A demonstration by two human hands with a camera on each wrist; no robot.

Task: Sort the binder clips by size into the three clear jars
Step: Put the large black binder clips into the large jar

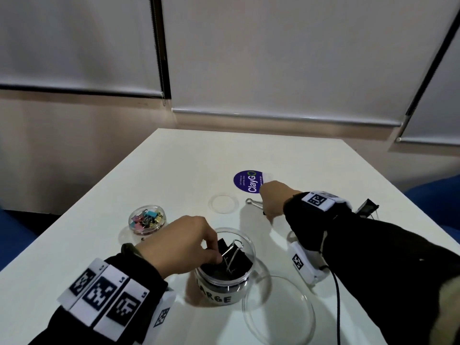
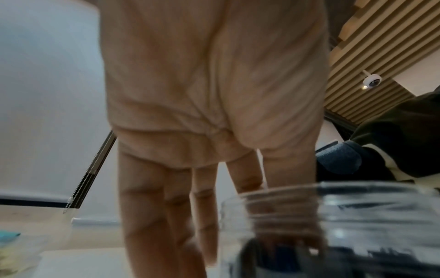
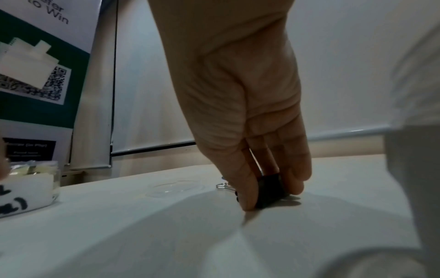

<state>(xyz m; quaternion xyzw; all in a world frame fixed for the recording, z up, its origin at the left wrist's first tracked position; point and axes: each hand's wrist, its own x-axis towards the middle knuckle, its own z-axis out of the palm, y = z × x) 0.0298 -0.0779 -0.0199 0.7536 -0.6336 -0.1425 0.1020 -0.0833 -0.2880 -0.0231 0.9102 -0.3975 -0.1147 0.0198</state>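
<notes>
My left hand (image 1: 211, 250) reaches into the open clear jar labelled LARGE (image 1: 216, 298), thumb and fingers pinching a silver wire handle of a large black binder clip (image 1: 236, 263) that sits among other black clips. In the left wrist view the fingertips show through the jar's wall (image 2: 333, 216). Further back my right hand (image 1: 267, 212) is down on the white table (image 1: 174, 170), thumb and fingers pinching a smaller black binder clip (image 3: 269, 184); its wire handle (image 1: 252, 202) sticks out to the left. A small jar (image 1: 146, 219) holds several coloured clips.
A small clear lid (image 1: 223, 202) lies beside the right hand, and a large clear lid (image 1: 278, 310) lies front right of the LARGE jar. A purple round sticker (image 1: 247, 181) is behind them. Another black clip (image 1: 366, 207) lies beyond my right wrist.
</notes>
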